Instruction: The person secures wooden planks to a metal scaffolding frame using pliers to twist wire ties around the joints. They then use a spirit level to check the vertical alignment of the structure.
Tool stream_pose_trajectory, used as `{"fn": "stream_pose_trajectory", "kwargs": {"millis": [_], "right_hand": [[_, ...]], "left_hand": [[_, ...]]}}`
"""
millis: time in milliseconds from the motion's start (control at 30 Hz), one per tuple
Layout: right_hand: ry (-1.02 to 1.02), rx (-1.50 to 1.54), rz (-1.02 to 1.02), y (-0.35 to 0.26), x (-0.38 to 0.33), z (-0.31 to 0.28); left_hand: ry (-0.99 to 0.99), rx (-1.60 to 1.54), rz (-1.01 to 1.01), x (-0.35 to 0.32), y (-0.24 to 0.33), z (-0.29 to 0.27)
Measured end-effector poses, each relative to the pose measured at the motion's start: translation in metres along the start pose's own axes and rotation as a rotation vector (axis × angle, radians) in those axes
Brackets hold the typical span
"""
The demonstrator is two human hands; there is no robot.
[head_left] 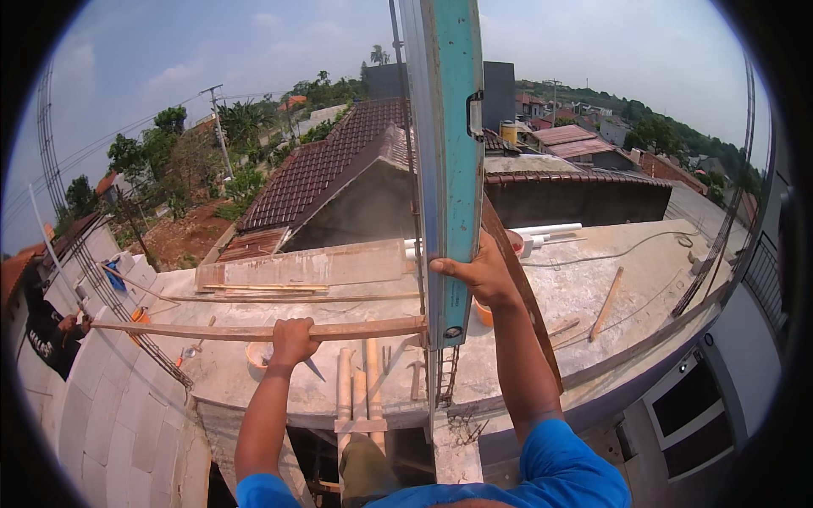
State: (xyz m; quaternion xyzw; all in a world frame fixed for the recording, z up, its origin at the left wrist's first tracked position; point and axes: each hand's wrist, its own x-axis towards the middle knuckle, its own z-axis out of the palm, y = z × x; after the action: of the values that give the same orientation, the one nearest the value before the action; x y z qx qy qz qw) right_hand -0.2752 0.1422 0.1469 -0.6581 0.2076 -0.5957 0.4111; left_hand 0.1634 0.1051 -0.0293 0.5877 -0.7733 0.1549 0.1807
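- Head view looks down from a height onto a concrete roof slab (627, 279), with tiled roofs and trees beyond it.
- My left hand (292, 337) is wrapped over a long wooden batten (254, 330) that runs level across the picture; fingers curl round the top, clenched on it.
- My right hand (484, 275) grasps the edge of a long teal spirit level (449, 152) standing upright, thumb on its face, fingers hidden behind it.
- The level's foot meets the batten's right end, just above a column with rebar (447, 377) sticking up.
- At the far left another person's hand (68, 323) seems to hold the batten's other end, beside a white block wall (110, 406).
- As I judge it, the batten and level are already up and in contact, so the positioning looks well along; whether the bubble reads true I cannot tell, and nothing appears fixed yet.
- Lying loose on the slab: a framed board panel (305, 267), a short timber strip (607, 300), white pipes (546, 230), an orange bucket (483, 311) partly hidden behind my wrist.
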Motion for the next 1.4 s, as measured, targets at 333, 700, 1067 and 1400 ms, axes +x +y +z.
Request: {"fn": "stream_pose_trajectory", "kwargs": {"millis": [333,700,1067,1400], "right_hand": [[0.051,-0.085,-0.026,0.006,-0.006,-0.002],[0.023,-0.03,-0.008,0.009,-0.003,-0.005],[0.035,-0.043,-0.004,0.01,-0.004,-0.005],[0.03,-0.068,-0.037,0.007,-0.004,-0.004]], "left_hand": [[-0.059,0.084,-0.056,-0.004,0.011,-0.01],[-0.037,0.079,-0.033,-0.002,0.007,-0.006],[-0.071,0.079,-0.032,-0.002,0.011,-0.014],[-0.215,0.017,-0.026,0.002,0.009,-0.025]]}}
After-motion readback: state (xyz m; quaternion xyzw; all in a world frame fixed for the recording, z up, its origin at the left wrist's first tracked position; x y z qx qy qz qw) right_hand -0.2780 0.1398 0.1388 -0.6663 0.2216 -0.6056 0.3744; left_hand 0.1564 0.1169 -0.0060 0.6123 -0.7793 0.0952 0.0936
